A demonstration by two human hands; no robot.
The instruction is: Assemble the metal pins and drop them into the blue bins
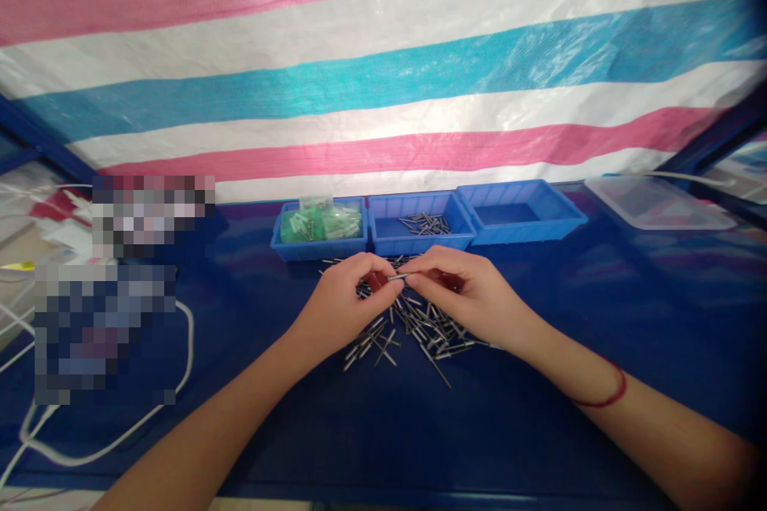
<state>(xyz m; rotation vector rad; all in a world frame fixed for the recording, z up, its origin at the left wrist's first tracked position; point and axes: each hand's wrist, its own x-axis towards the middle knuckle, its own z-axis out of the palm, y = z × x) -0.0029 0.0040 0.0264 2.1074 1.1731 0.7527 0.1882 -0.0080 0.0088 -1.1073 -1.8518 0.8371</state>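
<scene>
My left hand (347, 295) and my right hand (470, 283) meet above the pile, fingertips pinched on one small metal pin (398, 278) that looks like a blind rivet. It lies roughly level between both thumbs and forefingers. Below and around the hands, a loose heap of similar metal pins (419, 326) spreads over the dark blue table (371, 431). Many show a thicker silver part and a thin darker shank. Parts of the heap are hidden behind my hands.
Behind the heap stand three blue bins: the left bin (317, 250) holds green-tinted plastic bags (327, 223), the middle bin (383, 240) some metal pins, the right bin (530, 231) nothing visible. A clear lid (659, 204) lies right; a white cable (188, 335) loops left. A striped sheet (383, 96) hangs behind.
</scene>
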